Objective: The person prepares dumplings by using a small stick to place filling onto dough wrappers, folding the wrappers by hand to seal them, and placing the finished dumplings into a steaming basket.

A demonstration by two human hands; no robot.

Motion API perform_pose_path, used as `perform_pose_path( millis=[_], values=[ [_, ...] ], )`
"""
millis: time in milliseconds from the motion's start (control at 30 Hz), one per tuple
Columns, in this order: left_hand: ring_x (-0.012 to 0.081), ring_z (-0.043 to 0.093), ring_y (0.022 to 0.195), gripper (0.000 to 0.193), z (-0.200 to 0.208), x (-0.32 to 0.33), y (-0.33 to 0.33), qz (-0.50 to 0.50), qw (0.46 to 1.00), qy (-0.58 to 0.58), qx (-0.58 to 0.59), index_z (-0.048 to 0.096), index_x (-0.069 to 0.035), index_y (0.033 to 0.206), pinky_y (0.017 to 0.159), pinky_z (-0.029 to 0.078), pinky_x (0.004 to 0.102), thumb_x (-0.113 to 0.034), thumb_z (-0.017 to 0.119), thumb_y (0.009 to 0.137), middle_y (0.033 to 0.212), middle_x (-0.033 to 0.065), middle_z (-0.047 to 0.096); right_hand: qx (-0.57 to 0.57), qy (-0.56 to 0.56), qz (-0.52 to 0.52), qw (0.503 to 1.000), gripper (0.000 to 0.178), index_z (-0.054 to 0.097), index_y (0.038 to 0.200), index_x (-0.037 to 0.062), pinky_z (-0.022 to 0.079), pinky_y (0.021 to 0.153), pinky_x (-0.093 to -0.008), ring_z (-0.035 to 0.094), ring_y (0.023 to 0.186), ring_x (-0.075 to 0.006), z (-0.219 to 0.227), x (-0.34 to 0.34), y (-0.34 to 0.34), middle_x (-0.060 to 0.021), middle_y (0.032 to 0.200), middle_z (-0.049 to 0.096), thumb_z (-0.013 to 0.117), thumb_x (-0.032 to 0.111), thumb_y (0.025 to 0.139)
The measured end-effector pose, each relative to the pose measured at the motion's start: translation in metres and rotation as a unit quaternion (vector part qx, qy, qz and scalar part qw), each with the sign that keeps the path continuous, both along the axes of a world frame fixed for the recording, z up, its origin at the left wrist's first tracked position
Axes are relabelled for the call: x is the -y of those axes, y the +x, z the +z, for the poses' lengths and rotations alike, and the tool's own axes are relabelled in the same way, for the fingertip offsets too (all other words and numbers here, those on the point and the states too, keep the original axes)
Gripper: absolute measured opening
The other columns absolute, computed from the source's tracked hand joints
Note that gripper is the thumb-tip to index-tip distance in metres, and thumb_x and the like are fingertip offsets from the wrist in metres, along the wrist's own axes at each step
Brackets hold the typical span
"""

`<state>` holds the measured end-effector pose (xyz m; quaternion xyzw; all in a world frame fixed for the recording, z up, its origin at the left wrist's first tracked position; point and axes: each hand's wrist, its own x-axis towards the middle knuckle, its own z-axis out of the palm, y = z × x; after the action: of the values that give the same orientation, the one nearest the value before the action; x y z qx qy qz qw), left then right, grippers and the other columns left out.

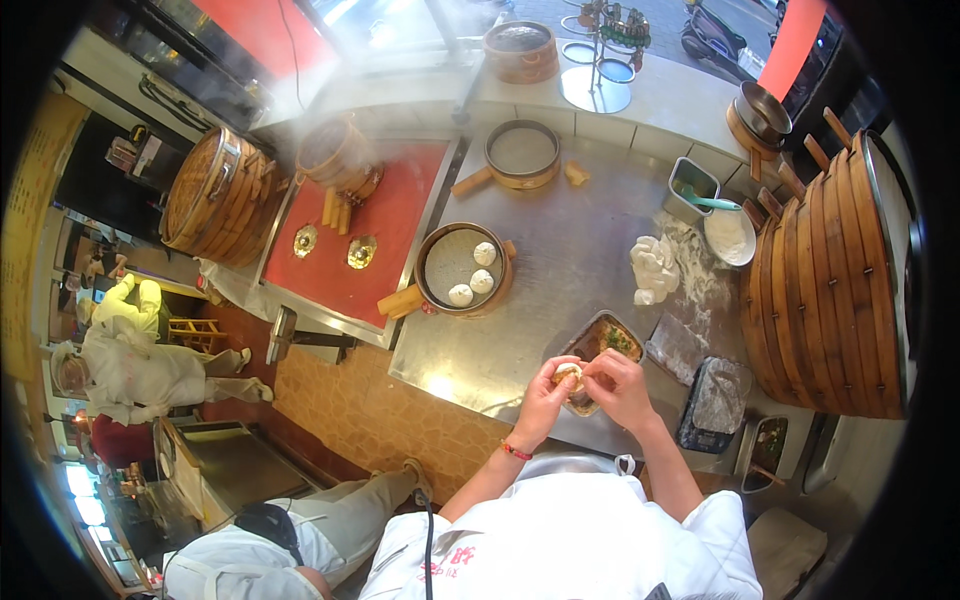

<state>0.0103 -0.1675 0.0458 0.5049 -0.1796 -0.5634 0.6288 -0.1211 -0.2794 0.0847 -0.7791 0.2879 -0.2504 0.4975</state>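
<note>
Over the near edge of the steel worktop, my left hand (541, 403) cups a half-formed bun (568, 373), a thin dough wrapper with brownish filling showing. My right hand (618, 388) pinches the wrapper's edge with fingertips pressed together. Partly hidden behind both hands is a metal tray of filling (612, 328) with chopped greens. Left of it, a round bamboo steamer (420, 285) holds three pleated white buns (481, 281). A lump of white dough (655, 264) lies to the right on floured steel.
A floury scale (712, 402) and a flat grey slab (676, 347) lie right of the tray. Beyond are a flour bowl (729, 238), a metal tub (692, 183) and tall stacked steamers (830, 290). An empty steamer (522, 152) stands farther back. Steam rises over the red stove top (345, 230). Co-workers are at left.
</note>
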Motion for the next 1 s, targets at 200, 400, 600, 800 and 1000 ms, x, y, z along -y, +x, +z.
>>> perform_pose_path(
  millis=[200,400,600,800,1000],
  values=[
    [0.0119,0.060,0.110,0.039,-0.004,0.001,0.000,-0.022,0.998,-0.039,0.041,0.047,-0.005,0.139,0.096,0.049,0.0262,-0.002,0.054,0.100,0.122,0.0061,0.061,0.042,0.216,-0.049,0.974,0.008,0.068,0.089,0.0013,0.044,0.055,-0.0260,0.056,0.062,-0.0114,-0.015,-0.005,0.002,-0.0035,0.079,0.058,0.072,0.002,0.082],
    [0.0168,0.058,0.117,0.055,-0.006,0.000,0.005,-0.055,0.995,-0.064,0.051,0.033,-0.004,0.148,0.099,0.049,0.0303,0.002,0.055,0.098,0.129,0.0105,0.056,-0.012,0.045,0.040,0.998,0.011,0.068,0.092,0.0029,0.046,0.056,-0.0273,0.057,0.063,-0.0126,0.000,0.006,-0.005,-0.0040,0.079,0.059,0.074,0.003,0.082],
    [0.0176,0.056,0.121,0.057,0.004,0.003,0.012,-0.112,0.990,-0.026,0.086,0.033,-0.003,0.150,0.102,0.048,0.0309,0.002,0.054,0.097,0.134,0.0121,0.055,-0.028,-0.002,0.062,0.998,0.009,0.069,0.088,0.0038,0.047,0.056,-0.0297,0.057,0.062,-0.0154,0.012,0.014,-0.001,-0.0047,0.078,0.057,0.075,0.005,0.082],
    [0.0203,0.057,0.122,0.042,-0.007,0.002,0.013,-0.050,0.949,-0.052,-0.307,0.046,-0.001,0.143,0.105,0.047,0.0357,-0.012,0.052,0.103,0.132,0.0126,0.058,-0.017,0.010,0.002,1.000,0.011,0.068,0.088,0.0031,0.047,0.056,-0.0274,0.058,0.063,-0.0140,-0.001,0.011,-0.009,-0.0048,0.078,0.058,0.076,0.005,0.081],
    [0.0163,0.060,0.117,0.034,-0.013,0.004,-0.011,0.018,0.973,-0.033,-0.229,0.052,-0.001,0.136,0.104,0.050,0.0350,-0.015,0.053,0.105,0.130,0.0102,0.060,0.003,0.087,-0.078,0.993,0.011,0.068,0.089,0.0031,0.048,0.056,-0.0275,0.060,0.064,-0.0144,-0.002,-0.002,-0.005,-0.0058,0.080,0.060,0.076,0.005,0.082]
  ],
)
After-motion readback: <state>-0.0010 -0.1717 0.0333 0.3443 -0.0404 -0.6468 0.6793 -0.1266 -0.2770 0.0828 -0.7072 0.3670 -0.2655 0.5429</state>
